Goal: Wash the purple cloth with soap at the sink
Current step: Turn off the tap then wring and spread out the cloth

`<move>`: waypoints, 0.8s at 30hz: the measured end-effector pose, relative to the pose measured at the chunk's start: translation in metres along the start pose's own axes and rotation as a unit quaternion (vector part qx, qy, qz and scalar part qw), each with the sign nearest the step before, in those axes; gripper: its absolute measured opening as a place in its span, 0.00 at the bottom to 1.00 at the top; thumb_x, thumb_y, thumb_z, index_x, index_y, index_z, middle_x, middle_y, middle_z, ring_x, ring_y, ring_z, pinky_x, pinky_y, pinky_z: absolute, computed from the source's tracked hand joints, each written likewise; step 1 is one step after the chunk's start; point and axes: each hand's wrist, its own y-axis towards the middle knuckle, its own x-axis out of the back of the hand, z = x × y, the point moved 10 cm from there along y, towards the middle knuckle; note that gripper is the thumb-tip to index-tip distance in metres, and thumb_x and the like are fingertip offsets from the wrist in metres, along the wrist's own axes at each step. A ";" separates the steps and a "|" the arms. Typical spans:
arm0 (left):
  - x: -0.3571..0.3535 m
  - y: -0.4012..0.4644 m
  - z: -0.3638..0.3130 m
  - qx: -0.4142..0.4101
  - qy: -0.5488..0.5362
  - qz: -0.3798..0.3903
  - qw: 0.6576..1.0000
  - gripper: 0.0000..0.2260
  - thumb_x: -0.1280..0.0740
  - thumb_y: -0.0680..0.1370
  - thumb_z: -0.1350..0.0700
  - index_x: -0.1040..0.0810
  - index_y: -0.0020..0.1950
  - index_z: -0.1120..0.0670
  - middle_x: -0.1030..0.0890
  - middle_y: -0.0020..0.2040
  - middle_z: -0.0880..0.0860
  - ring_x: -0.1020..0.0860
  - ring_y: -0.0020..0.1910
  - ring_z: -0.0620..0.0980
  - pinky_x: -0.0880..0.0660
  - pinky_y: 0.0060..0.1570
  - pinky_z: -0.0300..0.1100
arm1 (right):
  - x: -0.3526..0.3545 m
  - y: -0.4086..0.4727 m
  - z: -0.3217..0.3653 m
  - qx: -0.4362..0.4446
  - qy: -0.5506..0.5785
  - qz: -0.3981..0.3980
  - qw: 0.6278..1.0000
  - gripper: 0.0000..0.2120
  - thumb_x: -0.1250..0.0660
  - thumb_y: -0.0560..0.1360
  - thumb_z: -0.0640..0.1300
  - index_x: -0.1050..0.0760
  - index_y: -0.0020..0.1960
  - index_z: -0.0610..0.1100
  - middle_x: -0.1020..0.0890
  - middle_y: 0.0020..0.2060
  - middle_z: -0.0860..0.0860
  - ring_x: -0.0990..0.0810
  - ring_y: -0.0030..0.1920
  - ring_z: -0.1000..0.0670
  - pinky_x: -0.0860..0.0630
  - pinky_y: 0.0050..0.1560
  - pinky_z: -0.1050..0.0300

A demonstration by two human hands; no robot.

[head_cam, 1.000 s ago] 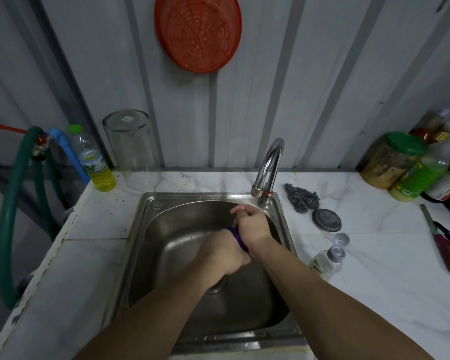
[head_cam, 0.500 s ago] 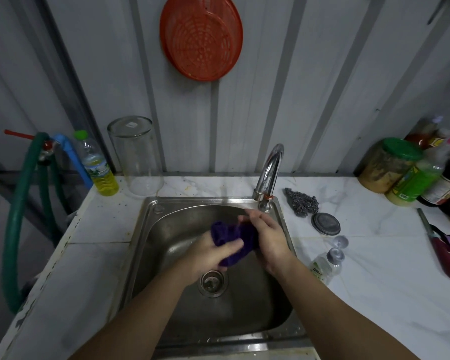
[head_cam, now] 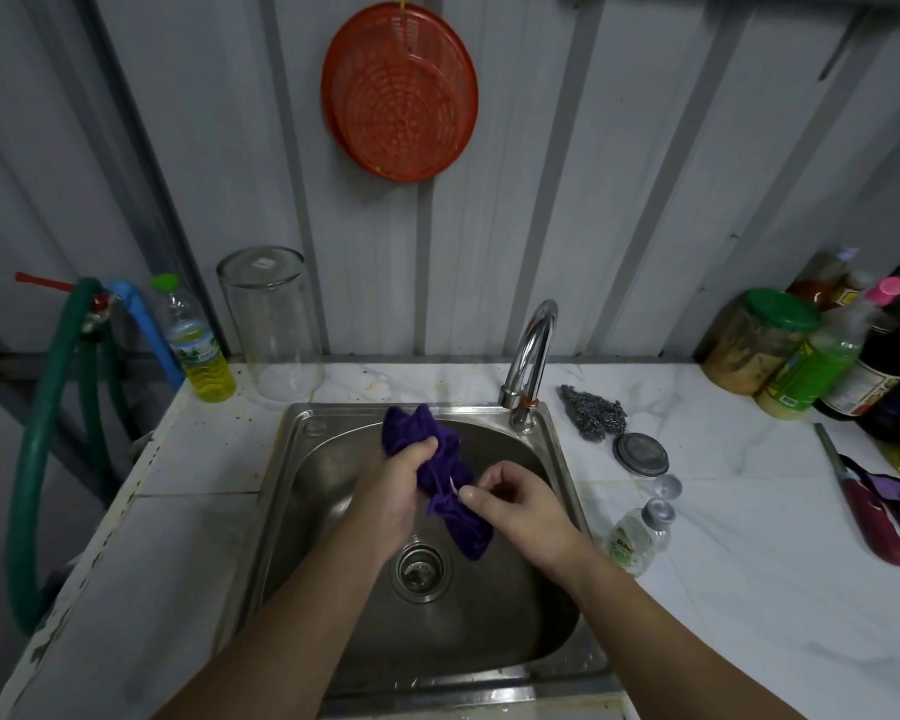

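Observation:
The purple cloth [head_cam: 440,470] is bunched and stretched out lengthwise over the steel sink [head_cam: 302,449]. My left hand [head_cam: 393,485] grips its upper part, with a tuft sticking up past the thumb. My right hand [head_cam: 515,504] pinches the cloth's middle edge with thumb and fingers, and the lower end hangs down toward the drain [head_cam: 421,566]. The chrome tap [head_cam: 531,356] stands at the sink's back right; no water stream is visible. A small clear soap bottle [head_cam: 637,535] lies on the counter to the right of the sink.
Right of the sink lie a steel scourer [head_cam: 596,410], a round lid [head_cam: 640,453] and a red-handled knife [head_cam: 871,517]. Jars and bottles [head_cam: 806,350] crowd the back right. A yellow-liquid bottle [head_cam: 198,350], a clear container [head_cam: 271,322] and a green hose [head_cam: 42,433] are at the left.
My hands were pressed together around the hidden cloth, then drew apart. The cloth now shows stretched between them, the left hand higher, the right hand pinching lower.

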 end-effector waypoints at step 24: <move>-0.041 -0.043 -0.051 -0.090 0.228 0.314 0.917 0.28 0.31 0.71 0.62 0.22 0.71 0.49 0.21 0.71 0.53 0.24 0.71 0.56 0.27 0.70 0.58 | -0.002 0.000 0.040 0.022 0.092 -0.024 0.995 0.13 0.40 0.81 0.30 0.21 0.51 0.45 0.16 0.40 0.47 0.18 0.40 0.48 0.20 0.41 0.54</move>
